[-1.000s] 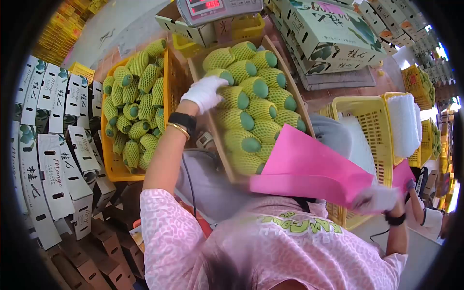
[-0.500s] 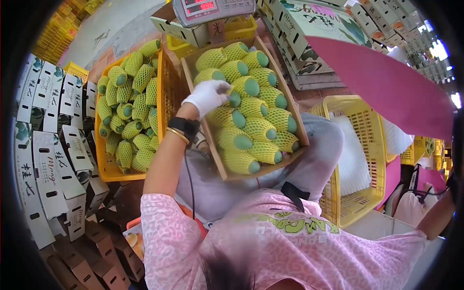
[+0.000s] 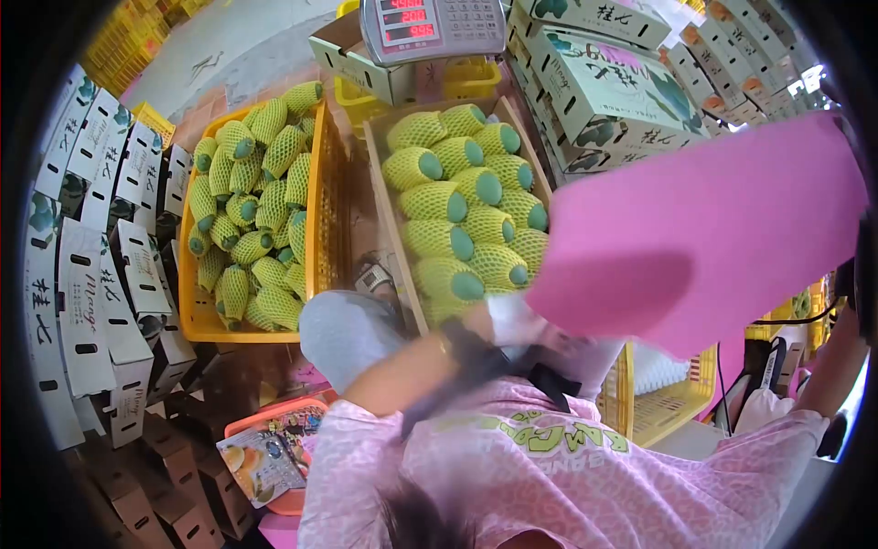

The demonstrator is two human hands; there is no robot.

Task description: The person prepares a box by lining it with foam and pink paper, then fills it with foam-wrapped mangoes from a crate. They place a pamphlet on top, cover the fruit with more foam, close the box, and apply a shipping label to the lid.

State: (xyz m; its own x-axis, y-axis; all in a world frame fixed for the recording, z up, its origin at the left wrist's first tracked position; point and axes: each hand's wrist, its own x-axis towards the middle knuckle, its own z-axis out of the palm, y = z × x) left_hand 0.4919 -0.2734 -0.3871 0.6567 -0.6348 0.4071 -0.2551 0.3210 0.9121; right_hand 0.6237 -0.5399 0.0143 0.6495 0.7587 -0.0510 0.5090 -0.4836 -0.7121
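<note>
A large pink sheet [image 3: 713, 229] hangs over the right part of a cardboard box [image 3: 389, 206], hiding some of the net-sleeved green mangoes [image 3: 480, 188] packed in rows there. My left hand [image 3: 517, 322], in a white glove, is blurred at the sheet's lower left edge; its fingers are smeared and I cannot tell whether they grip. At the far right my right hand [image 3: 861, 233], mostly lost in the dark rim of the view, is closed on the sheet's other end.
Left of the box stands an orange crate [image 3: 315, 229] of netted mangoes. A digital scale [image 3: 430, 27] is beyond it. Printed mango cartons [image 3: 617, 87] are stacked right and left. A yellow basket [image 3: 672, 403] with white foam sits beside my right leg.
My left hand has left the mangoes and swung down and right to the pink sheet. The sheet has moved lower and left, now over the box's right side.
</note>
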